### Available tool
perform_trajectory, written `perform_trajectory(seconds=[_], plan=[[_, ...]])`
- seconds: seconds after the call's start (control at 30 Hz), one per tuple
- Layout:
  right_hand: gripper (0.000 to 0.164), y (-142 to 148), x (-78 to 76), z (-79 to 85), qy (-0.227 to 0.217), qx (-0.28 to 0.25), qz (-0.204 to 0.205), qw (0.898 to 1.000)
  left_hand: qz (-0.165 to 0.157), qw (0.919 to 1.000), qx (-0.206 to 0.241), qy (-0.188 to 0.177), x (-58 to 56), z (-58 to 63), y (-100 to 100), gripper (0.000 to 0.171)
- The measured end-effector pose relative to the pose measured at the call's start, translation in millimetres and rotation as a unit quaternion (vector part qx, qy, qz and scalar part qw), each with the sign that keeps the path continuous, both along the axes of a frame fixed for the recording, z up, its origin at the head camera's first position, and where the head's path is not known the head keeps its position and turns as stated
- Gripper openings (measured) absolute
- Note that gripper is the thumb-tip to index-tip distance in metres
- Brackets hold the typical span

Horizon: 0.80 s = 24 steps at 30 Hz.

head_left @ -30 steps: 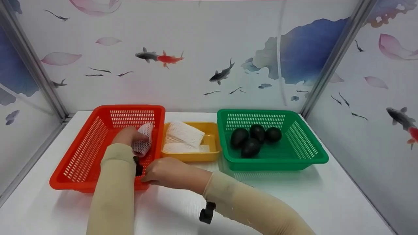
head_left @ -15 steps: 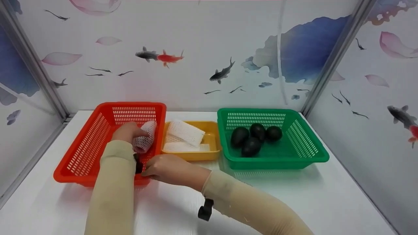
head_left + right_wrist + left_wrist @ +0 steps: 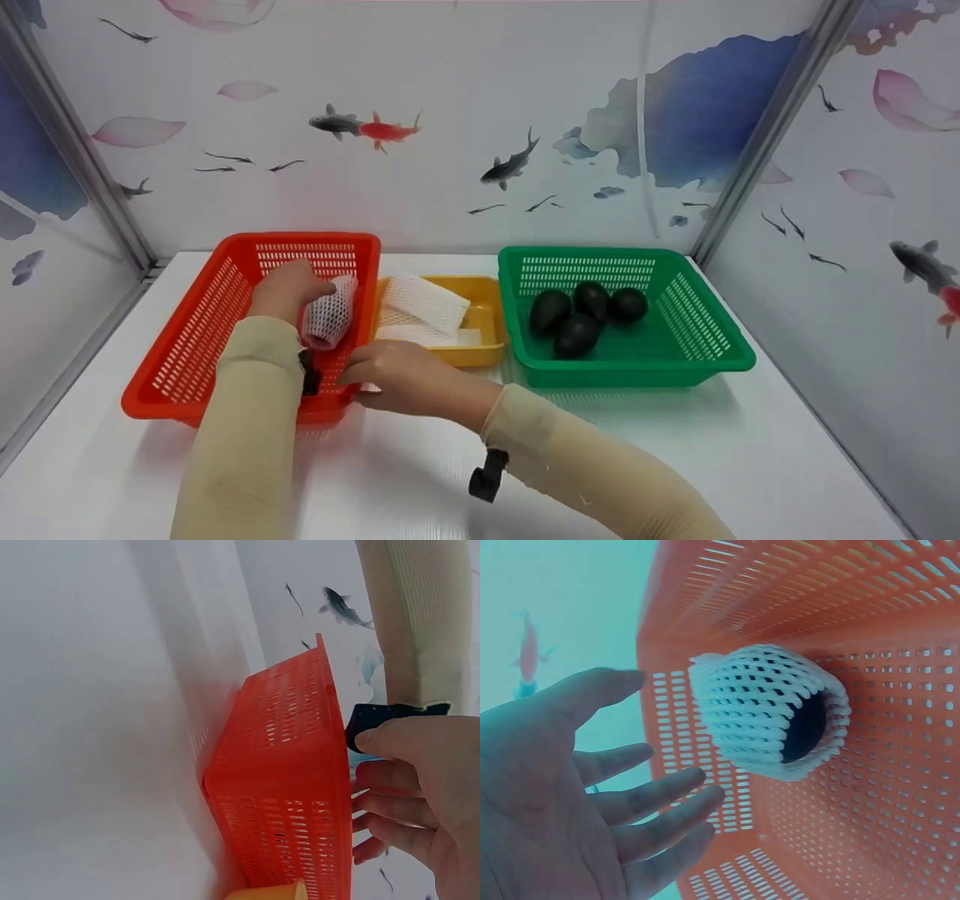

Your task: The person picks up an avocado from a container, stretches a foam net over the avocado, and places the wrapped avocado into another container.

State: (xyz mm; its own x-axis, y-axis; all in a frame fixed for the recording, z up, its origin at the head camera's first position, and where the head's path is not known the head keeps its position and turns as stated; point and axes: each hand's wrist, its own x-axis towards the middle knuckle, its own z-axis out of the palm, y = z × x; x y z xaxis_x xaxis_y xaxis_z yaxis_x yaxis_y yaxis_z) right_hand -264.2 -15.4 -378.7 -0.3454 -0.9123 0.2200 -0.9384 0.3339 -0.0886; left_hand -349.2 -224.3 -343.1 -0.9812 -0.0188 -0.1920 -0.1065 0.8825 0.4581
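Observation:
Inside the red basket (image 3: 176, 375) lies a dark, egg-shaped fruit (image 3: 804, 727) in a white foam net (image 3: 330, 315). The net covers most of it, and a dark end shows at the net's mouth. My left hand (image 3: 289, 289) is over the basket beside the netted fruit; in the left wrist view its fingers are spread and apart from the net. My right hand (image 3: 401, 379) is at the basket's front right corner. In the right wrist view its loosely bent fingers (image 3: 390, 806) are right at the rim, with the thumb apart from them.
A yellow tray (image 3: 491, 315) with white foam nets (image 3: 427, 304) stands just right of the red basket. Further right, a green basket (image 3: 675, 366) holds several dark egg-shaped fruits (image 3: 576, 335). Patterned wall panels (image 3: 450, 210) enclose the white table (image 3: 420, 480) at the back and sides.
The red basket has shifted slightly away from me. My left hand has moved back and up from the netted fruit. My right hand has moved a little right, easing off the rim.

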Motion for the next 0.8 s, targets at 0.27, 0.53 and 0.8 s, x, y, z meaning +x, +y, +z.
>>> perform_trajectory(seconds=[0.27, 0.53, 0.8], plan=[[0.025, 35, -13.1, 8.8, -0.024, -0.021, -0.061, 0.998, -0.012, 0.9986, -0.015, 0.049, 2.6, 14.9, 22, 0.050], [0.024, 73, -22.8, 14.4, -0.046, -0.023, -0.123, 0.991, -0.028, 0.9978, -0.021, 0.057, 5.6, 21.9, 52, 0.058], [0.023, 121, -32.2, 11.8, -0.062, -0.019, -0.220, 0.973, -0.046, 0.9959, 0.008, 0.078, 13.6, 16.8, 86, 0.054]])
